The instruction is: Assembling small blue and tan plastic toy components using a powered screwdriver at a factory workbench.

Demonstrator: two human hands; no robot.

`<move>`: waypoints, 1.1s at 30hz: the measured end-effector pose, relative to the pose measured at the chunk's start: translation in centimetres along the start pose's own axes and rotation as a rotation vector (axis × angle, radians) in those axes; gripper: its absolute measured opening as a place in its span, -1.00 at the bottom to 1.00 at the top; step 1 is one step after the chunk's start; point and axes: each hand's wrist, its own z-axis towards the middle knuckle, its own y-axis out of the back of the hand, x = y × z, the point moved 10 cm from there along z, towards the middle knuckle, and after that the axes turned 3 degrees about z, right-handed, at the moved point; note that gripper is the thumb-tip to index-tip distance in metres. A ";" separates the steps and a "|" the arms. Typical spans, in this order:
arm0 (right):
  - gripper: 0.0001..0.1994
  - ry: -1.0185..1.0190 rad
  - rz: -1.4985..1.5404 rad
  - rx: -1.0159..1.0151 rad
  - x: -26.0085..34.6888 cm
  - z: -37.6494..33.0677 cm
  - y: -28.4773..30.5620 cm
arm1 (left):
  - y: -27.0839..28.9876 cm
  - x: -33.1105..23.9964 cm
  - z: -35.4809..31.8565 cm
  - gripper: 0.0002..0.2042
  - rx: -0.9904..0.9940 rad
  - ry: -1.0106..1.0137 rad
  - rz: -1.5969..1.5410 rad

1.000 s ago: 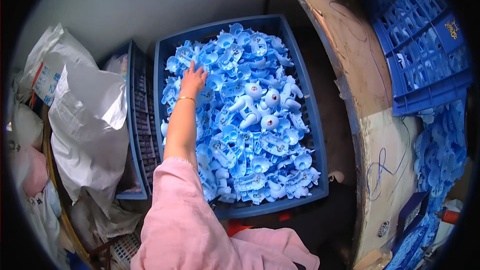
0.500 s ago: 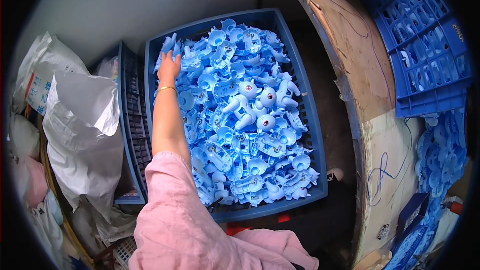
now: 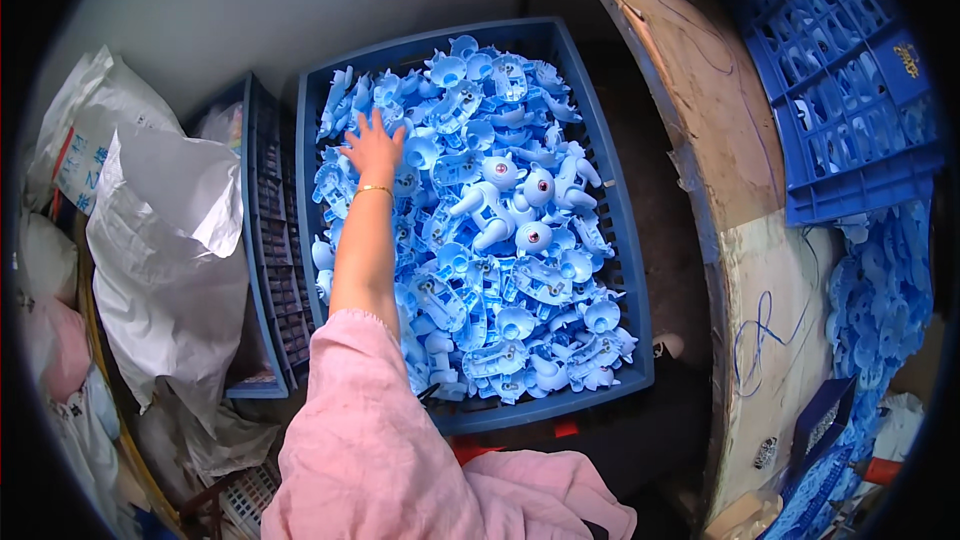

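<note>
A large blue crate point(image 3: 625, 270) is heaped with light blue plastic toy parts point(image 3: 515, 325), many of them hollow half-shells with cups and pegs. My left hand point(image 3: 374, 150) lies palm down over the parts on the crate's left side, fingers spread. No part shows in its grasp, though what lies beneath the palm is hidden. Right of it, several closed toy figures rest on the heap, among them a round head with an eye point(image 3: 501, 172) and another such head point(image 3: 534, 237). My right hand is out of view; pink cloth point(image 3: 550, 495) shows at the bottom.
Left of the crate stands a second dark blue crate point(image 3: 255, 240), with a white sack point(image 3: 165, 270) beside it. To the right is a worn cardboard-like panel point(image 3: 770, 310). Beyond it, a blue basket point(image 3: 850, 110) of parts sits above more blue pieces point(image 3: 880, 290).
My left hand has moved right and toward me, from the crate's far left corner onto the heap. Its fingers are more widely spread now.
</note>
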 end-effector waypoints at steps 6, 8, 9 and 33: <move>-0.87 0.006 0.207 -0.028 1.2 -0.1 -0.9 | -3.6 -6.1 1.3 -0.25 -0.137 -0.561 -0.087; -0.86 0.022 0.226 -0.034 1.1 -0.7 -0.5 | -1.0 -7.9 -0.3 -0.28 -0.142 -0.570 -0.056; -0.85 0.029 0.229 -0.017 1.1 -0.5 -0.7 | 2.0 -8.0 -1.1 -0.28 -0.257 -0.545 -0.162; -0.85 0.044 0.470 -0.027 -13.1 6.6 -1.7 | -0.9 -19.0 -22.3 -0.41 -0.378 -0.849 -0.479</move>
